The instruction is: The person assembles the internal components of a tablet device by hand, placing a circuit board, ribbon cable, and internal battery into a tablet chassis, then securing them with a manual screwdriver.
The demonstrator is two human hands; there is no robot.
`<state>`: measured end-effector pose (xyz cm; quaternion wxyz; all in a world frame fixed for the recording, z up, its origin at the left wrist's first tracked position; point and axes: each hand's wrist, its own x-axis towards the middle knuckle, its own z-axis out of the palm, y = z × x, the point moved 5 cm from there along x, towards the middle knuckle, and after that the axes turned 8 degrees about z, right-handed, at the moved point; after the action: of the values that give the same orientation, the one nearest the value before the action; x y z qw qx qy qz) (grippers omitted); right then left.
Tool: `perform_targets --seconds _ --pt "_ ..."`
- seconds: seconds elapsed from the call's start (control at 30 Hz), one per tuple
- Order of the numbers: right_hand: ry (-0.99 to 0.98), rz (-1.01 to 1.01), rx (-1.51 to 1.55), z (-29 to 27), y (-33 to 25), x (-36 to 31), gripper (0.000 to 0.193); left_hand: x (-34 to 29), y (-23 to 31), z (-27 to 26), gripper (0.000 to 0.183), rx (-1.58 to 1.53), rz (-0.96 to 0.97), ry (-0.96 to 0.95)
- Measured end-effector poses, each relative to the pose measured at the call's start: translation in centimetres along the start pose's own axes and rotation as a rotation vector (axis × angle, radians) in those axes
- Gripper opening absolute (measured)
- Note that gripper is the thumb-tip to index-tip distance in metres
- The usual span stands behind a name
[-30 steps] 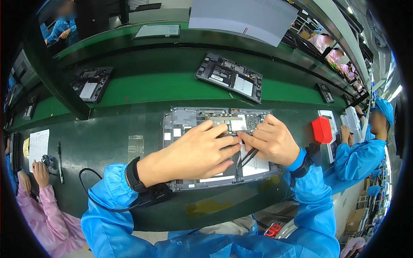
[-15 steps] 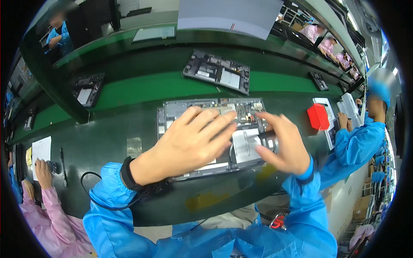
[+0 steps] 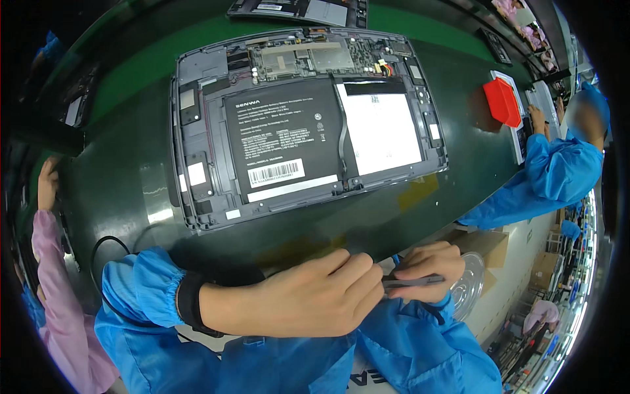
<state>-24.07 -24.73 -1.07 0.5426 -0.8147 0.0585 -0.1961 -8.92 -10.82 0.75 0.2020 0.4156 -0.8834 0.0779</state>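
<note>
My left hand (image 3: 318, 295) and my right hand (image 3: 430, 262) are together at the bench's near edge, in front of my body. Fingers of the right hand are closed round a slim dark grey tool (image 3: 420, 282); its exact kind is unclear. The left hand is curled against the tool's left end, its fingertips hidden. Beyond them lies an opened tablet-like device (image 3: 200, 141), inside up. It shows a black battery (image 3: 285, 125), a white panel (image 3: 384, 128) beside it, and a circuit board (image 3: 302, 59) along the far side.
Another opened device (image 3: 302, 10) lies on the green strip at the back. A red bin (image 3: 503, 104) stands at the right, near a co-worker in blue (image 3: 564, 157). A pink-sleeved arm (image 3: 49, 249) reaches in at the left. A black cord (image 3: 108, 240) loops by my left sleeve.
Both hands have drawn back from over the device to the bench's near edge. The slim grey tool now shows in my right hand. The view has shifted, and the device appears larger and fully uncovered.
</note>
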Motion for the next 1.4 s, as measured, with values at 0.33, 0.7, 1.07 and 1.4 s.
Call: perform_targets --seconds 0.33,0.7,1.07,1.4 --pt "0.416 0.13 0.289 0.9 3.9 -3.4 0.027 -0.6 -0.1 -0.1 0.016 -0.076 -0.121 0.021" --pt "0.552 0.207 0.239 -1.6 5.8 -3.1 0.021 -1.2 1.0 5.5 0.053 0.012 -0.126 -0.315" --pt "0.374 0.427 -0.067 1.2 7.4 -0.3 0.019 -1.4 1.0 6.2 0.056 0.166 0.009 -0.345" --pt "0.223 0.162 -0.278 1.7 4.6 2.7 0.018 -1.4 0.6 6.0 0.042 0.142 0.006 -0.328"
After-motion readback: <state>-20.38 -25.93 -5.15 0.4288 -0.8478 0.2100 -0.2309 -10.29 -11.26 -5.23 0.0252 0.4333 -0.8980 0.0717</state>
